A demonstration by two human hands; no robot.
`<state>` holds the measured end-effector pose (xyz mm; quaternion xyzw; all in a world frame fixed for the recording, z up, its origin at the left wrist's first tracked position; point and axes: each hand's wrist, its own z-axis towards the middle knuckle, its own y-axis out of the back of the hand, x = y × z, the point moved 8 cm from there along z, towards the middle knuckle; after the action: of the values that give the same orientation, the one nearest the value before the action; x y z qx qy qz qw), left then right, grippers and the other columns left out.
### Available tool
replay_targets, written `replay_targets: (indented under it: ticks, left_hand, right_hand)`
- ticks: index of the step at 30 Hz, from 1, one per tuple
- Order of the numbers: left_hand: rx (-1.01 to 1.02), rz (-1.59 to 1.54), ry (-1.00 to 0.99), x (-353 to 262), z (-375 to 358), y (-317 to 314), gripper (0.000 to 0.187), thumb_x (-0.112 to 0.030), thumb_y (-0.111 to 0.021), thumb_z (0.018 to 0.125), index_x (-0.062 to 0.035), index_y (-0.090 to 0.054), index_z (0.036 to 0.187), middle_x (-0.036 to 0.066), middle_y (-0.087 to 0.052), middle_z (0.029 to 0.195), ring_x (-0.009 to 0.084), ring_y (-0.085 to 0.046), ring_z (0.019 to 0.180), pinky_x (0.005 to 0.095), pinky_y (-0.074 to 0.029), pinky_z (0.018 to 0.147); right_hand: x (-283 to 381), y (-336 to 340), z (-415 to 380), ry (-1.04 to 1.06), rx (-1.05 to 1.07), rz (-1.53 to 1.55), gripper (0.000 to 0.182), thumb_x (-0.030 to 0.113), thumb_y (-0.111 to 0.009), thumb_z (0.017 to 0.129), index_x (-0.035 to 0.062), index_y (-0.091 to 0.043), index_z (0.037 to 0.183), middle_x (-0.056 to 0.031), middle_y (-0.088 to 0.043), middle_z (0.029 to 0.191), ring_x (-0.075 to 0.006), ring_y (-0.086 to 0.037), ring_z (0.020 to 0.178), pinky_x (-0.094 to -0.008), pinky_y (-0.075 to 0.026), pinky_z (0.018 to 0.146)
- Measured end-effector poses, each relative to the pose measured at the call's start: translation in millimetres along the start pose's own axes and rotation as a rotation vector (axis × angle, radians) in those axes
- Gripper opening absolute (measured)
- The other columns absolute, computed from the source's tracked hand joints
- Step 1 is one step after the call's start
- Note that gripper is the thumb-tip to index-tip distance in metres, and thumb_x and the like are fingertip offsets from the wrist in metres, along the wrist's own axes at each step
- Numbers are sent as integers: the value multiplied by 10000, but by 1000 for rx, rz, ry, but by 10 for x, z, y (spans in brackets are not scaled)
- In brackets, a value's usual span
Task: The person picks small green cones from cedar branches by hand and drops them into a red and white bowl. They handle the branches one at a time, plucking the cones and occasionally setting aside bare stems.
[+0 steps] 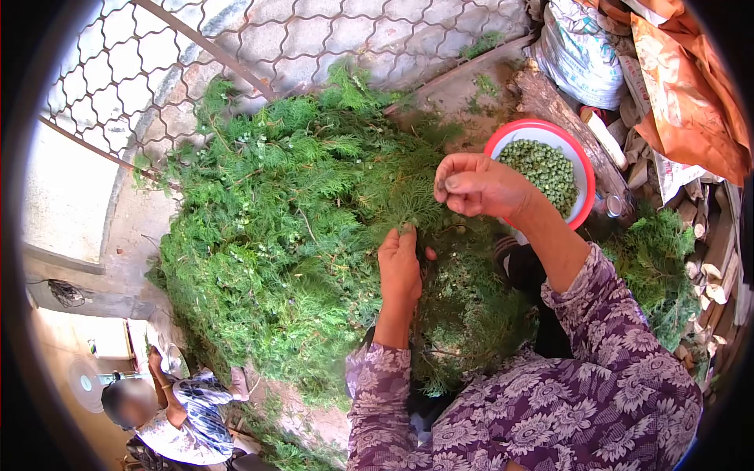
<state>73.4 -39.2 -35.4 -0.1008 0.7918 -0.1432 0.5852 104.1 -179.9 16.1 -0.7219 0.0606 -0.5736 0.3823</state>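
Observation:
My left hand (400, 263) is closed in a pinch on a feathery evergreen sprig (410, 208), which fans out above the fingertips. Just up and to the right, my right hand (483, 187) has its fingers curled together; whatever may be in them is hidden. Behind that wrist stands a red-rimmed basin (582, 157) with a white inside, holding many small green cones (542, 166). A broad heap of cut evergreen branches (267, 228) spreads in front and to the left of both hands, with pale little cones among the foliage.
A wire mesh panel (314, 39) borders the far side. At the right are a log (561, 98), a white sack (581, 55), orange sheeting (683, 94) and stacked firewood (711, 275). Another person (184, 416) sits at lower left near a fan (86, 383).

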Motion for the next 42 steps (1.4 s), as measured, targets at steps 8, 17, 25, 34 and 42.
replay_targets:
  ticks: [8, 17, 25, 34, 42]
  left_hand:
    - [73, -58, 46, 45, 17, -44, 172, -171, -452, 898, -29, -542, 937, 55, -600, 790, 124, -563, 578, 226, -455, 471]
    - [107, 82, 63, 92, 24, -48, 283, -254, -454, 900, -1, -579, 873, 65, -606, 734, 135, -552, 534, 237, -430, 504]
    - [71, 74, -7, -9, -34, -107, 264, -234, -454, 903, 3, -571, 901, 65, -608, 765, 118, -535, 532, 220, -409, 472]
    - [-60, 166, -56, -99, -52, 52, 159, -177, -461, 904, -44, -543, 876, 2, -530, 735, 80, -479, 598, 221, -399, 436]
    - [-41, 358, -228, -153, -93, -10, 140, -160, -512, 881, -32, -553, 841, -7, -524, 646, 61, -444, 475, 195, -361, 408]
  right_hand:
    - [-248, -36, 60, 20, -133, -707, 220, 154, -647, 664, 14, -591, 824, -50, -589, 683, -105, -536, 550, -246, -413, 483]
    - [-113, -115, 20, 205, -202, -1072, 262, 187, -650, 623, 8, -581, 801, -96, -587, 672, -178, -567, 611, -298, -445, 565]
    - [-207, -71, 52, 9, -158, -770, 140, 142, -619, 688, 24, -579, 752, -3, -546, 643, -61, -486, 520, -214, -374, 458]
    - [-258, -29, 13, -151, -54, -185, 116, 135, -552, 757, 34, -579, 805, -38, -557, 669, -67, -455, 453, -190, -322, 372]
    - [6, -53, 9, 8, -26, 153, 178, 178, -544, 829, 49, -530, 951, -76, -551, 804, -59, -417, 464, -134, -272, 358]
